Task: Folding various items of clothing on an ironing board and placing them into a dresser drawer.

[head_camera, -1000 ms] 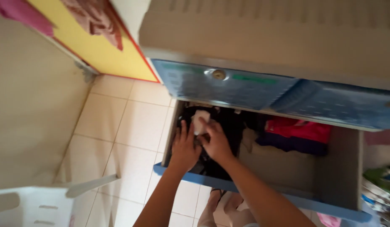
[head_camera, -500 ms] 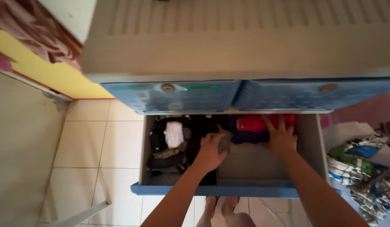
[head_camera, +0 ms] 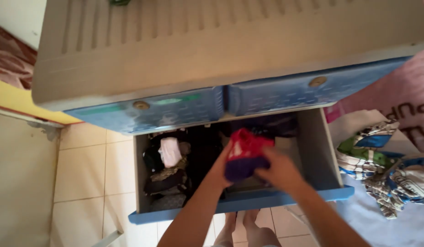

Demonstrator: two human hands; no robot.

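My 2 hands, left (head_camera: pixel 219 170) and right (head_camera: pixel 279 170), close around the red-and-purple folded garment (head_camera: pixel 243 154) held just above the open blue drawer (head_camera: pixel 239 203); it looks soft, light and floppy, best gripped from both sides to keep its folds.

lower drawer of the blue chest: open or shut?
Open. The lower drawer is pulled out beneath two shut upper drawers; dark clothes lie inside, and both hands hold a red and purple bundle above it.
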